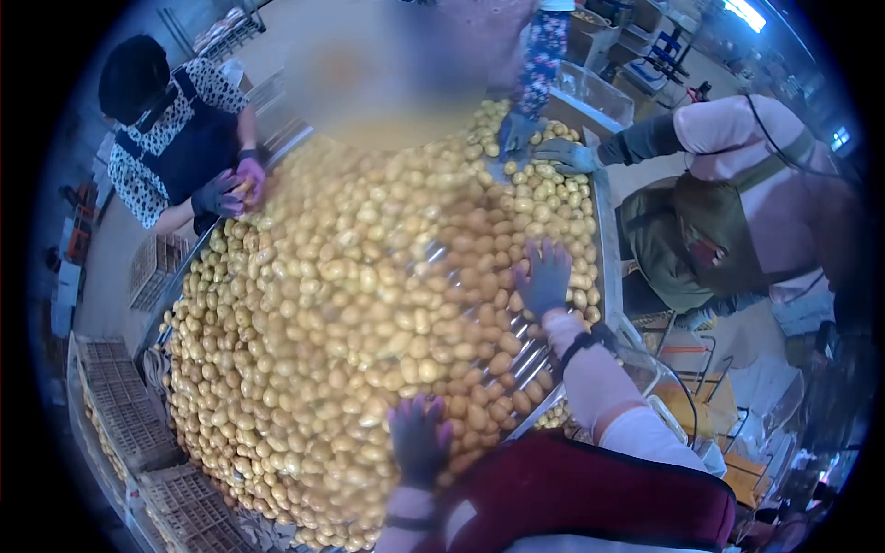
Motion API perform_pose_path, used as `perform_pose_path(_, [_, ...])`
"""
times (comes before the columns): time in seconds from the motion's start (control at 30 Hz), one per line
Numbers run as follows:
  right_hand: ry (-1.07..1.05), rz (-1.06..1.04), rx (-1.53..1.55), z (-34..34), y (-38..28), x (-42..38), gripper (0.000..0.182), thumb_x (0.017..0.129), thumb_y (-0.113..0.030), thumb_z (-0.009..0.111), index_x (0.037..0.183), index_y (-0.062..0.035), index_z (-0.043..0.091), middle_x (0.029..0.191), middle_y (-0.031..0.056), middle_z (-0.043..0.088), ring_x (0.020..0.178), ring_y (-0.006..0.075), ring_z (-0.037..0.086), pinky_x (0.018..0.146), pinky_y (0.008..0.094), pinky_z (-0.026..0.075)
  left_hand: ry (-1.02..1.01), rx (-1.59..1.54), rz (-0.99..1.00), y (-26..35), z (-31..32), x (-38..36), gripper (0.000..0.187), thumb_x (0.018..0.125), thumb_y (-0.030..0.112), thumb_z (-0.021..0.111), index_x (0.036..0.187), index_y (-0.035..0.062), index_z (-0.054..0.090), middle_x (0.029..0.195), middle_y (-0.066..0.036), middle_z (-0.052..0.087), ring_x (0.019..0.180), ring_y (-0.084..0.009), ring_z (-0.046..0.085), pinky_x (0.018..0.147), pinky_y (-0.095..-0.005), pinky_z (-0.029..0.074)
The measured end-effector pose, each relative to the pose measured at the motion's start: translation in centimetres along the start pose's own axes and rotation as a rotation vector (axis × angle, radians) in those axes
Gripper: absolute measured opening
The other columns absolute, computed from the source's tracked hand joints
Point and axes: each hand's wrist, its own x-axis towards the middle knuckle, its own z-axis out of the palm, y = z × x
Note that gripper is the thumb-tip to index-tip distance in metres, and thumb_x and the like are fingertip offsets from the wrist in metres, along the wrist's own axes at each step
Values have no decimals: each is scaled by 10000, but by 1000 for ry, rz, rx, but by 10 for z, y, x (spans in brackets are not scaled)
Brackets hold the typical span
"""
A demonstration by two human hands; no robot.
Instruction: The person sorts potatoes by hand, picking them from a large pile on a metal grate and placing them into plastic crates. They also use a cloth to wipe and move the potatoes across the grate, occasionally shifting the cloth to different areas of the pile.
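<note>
A large heap of small yellow-brown potatoes (pixel 313 304) spreads in front of me on a metal table with rollers (pixel 533 355). My left hand (pixel 419 438), in a grey glove with purple fingertips, lies on the potatoes at the near edge, fingers spread and nothing gripped. Further right, my right hand (pixel 544 276) rests palm down on potatoes near the right side, also gloved and with its fingers apart. Bare metal rollers show just below my right hand.
A person (pixel 184 138) at the far left holds a potato in gloved hands. Another person (pixel 728 203) on the right reaches gloved hands into the heap. Plastic crates (pixel 124 396) stand at the left; a metal rim (pixel 606 240) borders the right side.
</note>
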Motion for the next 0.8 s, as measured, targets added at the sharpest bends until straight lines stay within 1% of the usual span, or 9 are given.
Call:
perform_pose_path(0.27, [-77, 194, -124, 55, 3, 90, 567, 927, -386, 540, 1453, -195, 452, 1465, 164, 431, 1316, 373, 406, 1010, 597, 335, 69, 30, 0, -5, 5, 7, 500, 827, 323, 688, 1292, 169, 589, 1289, -90, 537, 1203, -358, 486, 1089, -651, 298])
perform_pose_path(0.37, [164, -142, 246, 57, -33, 55, 599, 915, -352, 588, 1443, -113, 435, 1505, 212, 353, 1384, 442, 314, 1110, 604, 260, 65, 44, -49, 2, 2, 8, 507, 826, 313, 693, 1304, 177, 591, 1299, -86, 544, 1190, -360, 496, 1086, -645, 298])
perform_pose_path(0.4, [-65, -142, 501, 13, -69, 29, 602, 918, -355, 605, 1427, -79, 441, 1491, 220, 360, 1415, 442, 287, 1143, 595, 225, 50, 47, -45, 3, 2, 9, 513, 827, 310, 694, 1311, 178, 587, 1303, -86, 545, 1193, -362, 495, 1089, -640, 297])
perform_pose_path(0.47, [-168, -568, 670, -39, -105, -16, 499, 883, -299, 669, 1331, -111, 557, 1377, 162, 486, 1314, 373, 422, 1079, 526, 352, 20, 59, -32, 0, 1, 10, 523, 829, 304, 694, 1325, 181, 581, 1312, -86, 547, 1198, -367, 494, 1093, -629, 294])
perform_pose_path(0.5, [-336, -803, 610, -50, -107, -24, 519, 907, -345, 620, 1352, -97, 521, 1395, 147, 481, 1352, 419, 381, 1159, 524, 276, 37, 41, -40, 1, -1, 10, 527, 830, 306, 693, 1329, 180, 579, 1322, -89, 544, 1201, -371, 493, 1098, -623, 292])
perform_pose_path(0.57, [-537, -668, 548, -25, -84, -44, 508, 906, -343, 607, 1367, -142, 542, 1390, 132, 503, 1361, 396, 386, 1147, 537, 280, 80, 5, -49, 3, -2, 9, 534, 832, 310, 692, 1336, 180, 574, 1342, -95, 538, 1206, -378, 492, 1108, -612, 286])
perform_pose_path(0.63, [-275, -476, 425, -7, -36, -44, 532, 911, -346, 587, 1406, -162, 525, 1394, 138, 504, 1310, 376, 437, 1081, 553, 324, 104, 2, -59, 3, -1, 8, 529, 838, 313, 685, 1338, 179, 575, 1348, -99, 537, 1213, -378, 491, 1114, -606, 285])
perform_pose_path(0.73, [-266, -468, -97, -48, 0, -6, 517, 909, -346, 583, 1382, -143, 540, 1393, 136, 515, 1289, 349, 461, 1074, 548, 325, 53, 77, -50, -3, 8, 1, 519, 850, 323, 672, 1340, 181, 575, 1361, -102, 538, 1227, -376, 490, 1122, -606, 280])
perform_pose_path(0.8, [-161, -329, -57, -43, 18, 7, 454, 904, -323, 591, 1311, -121, 589, 1372, 108, 547, 1290, 316, 460, 1094, 522, 312, 10, 132, -51, -4, 14, 0, 512, 858, 333, 663, 1341, 186, 574, 1365, -103, 541, 1235, -374, 491, 1127, -608, 276])
